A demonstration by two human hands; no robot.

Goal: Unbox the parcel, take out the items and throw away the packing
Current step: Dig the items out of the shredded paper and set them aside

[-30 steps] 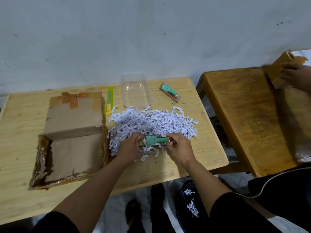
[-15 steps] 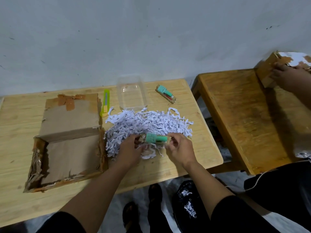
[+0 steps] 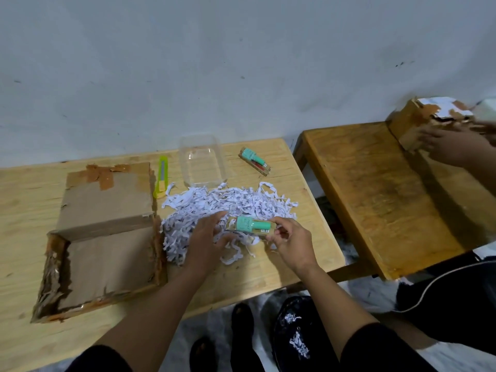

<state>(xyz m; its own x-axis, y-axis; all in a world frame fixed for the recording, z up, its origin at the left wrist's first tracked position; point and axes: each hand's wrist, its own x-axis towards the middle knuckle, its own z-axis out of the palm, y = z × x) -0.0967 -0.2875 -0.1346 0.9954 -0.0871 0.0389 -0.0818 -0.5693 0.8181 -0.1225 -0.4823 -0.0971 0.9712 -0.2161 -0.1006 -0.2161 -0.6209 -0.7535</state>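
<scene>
Right hand [image 3: 291, 244] pinching a green bottle [image 3: 251, 224] over the shreds [image 3: 228, 205], near right of the box [image 3: 104, 232], probably to lift it clear. Left hand [image 3: 206, 240] relaxed, fingers spread, pressing shreds aside.

Bare room: plain wooden tables [image 3: 268, 269], scuffed wall [image 3: 241, 63].

No legible text. Green bottle pack [image 3: 251, 226] near centre carries a small label, too blurred to read; same for far pack [image 3: 254, 160]. Shredded paper [image 3: 228, 205] print unreadable.
</scene>
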